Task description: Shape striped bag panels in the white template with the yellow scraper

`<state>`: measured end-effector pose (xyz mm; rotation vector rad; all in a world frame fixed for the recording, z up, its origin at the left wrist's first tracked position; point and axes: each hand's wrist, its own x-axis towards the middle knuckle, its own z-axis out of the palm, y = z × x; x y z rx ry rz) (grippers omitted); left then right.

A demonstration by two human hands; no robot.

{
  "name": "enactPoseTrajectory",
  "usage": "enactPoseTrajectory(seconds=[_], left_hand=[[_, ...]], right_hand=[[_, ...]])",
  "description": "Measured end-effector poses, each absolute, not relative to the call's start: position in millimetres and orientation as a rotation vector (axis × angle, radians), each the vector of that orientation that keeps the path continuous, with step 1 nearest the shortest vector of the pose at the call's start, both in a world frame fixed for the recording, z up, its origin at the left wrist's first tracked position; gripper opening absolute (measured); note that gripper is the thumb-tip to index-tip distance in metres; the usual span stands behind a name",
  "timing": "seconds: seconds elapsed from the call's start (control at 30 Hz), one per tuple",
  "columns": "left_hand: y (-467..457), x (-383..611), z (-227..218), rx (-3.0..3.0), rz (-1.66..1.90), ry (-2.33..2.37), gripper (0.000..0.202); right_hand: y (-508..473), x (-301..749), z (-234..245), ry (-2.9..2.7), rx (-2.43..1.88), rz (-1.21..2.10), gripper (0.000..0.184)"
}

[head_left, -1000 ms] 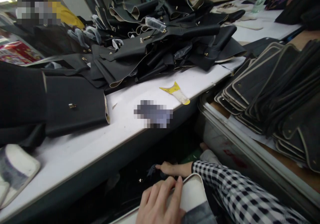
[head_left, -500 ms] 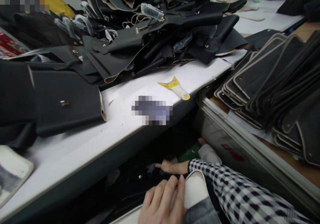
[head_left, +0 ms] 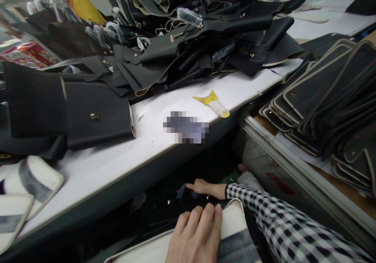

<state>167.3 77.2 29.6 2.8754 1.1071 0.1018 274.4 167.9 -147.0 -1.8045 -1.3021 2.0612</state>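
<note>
At the bottom middle, my left hand [head_left: 195, 233] lies over the upper edge of a white panel with a grey strip [head_left: 236, 231], its fingers bent together on it. My right hand [head_left: 201, 186], in a black-and-white checked sleeve, reaches down beyond the panel. Its fingers pinch a bluish-looking, seemingly plastic-covered strap [head_left: 181, 192]. Below that strap is a black bag [head_left: 160, 220] with small gold fittings, mostly lost in shadow and behind the panel. How far my left fingertips wrap around the panel is hidden.
The white table [head_left: 152, 137] bears a heap of black bags [head_left: 164, 55], a yellow-and-white cutout [head_left: 214, 104] and white panels [head_left: 38, 176]. On the right, a metal-edged trolley [head_left: 273, 157] holds stacked black panels [head_left: 320, 98]. Someone in yellow [head_left: 86, 6] is at the back left.
The whole view has shifted somewhat to the right. My right hand and the strap are slightly higher, and another gold fitting shows beside them. My left hand stays on the panel.
</note>
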Motion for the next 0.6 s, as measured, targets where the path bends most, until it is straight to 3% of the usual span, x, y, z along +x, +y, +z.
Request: enactPoseTrajectory(seconds=[0.17, 0.27, 0.33, 0.47, 0.6], left_hand=[[75.7, 173.2, 42.4, 2.746, 0.050, 1.090, 0.045], [76.6, 173.1, 55.0, 2.558, 0.062, 1.143, 0.048], [77.7, 171.2, 63.3, 2.445, 0.112, 1.203, 0.040], [82.3, 160.7, 73.1, 2.280, 0.274, 1.191, 0.017], [86.4, 131.2, 76.3, 2.111, 0.294, 1.313, 0.031]], right_hand=[[188.0, 291.0, -103.1, -1.528, -1.831, 2.008, 0.033], [191.7, 294.8, -61.3, -1.634, -1.746, 2.007, 0.053], [189.5, 291.6, -32.8, -1.677, -1.660, 2.010, 0.064], [174.5, 278.2, 2.6, -1.756, -1.654, 1.925, 0.068], [157.7, 272.4, 4.4, -1.867, -1.747, 1.816, 0.071]])
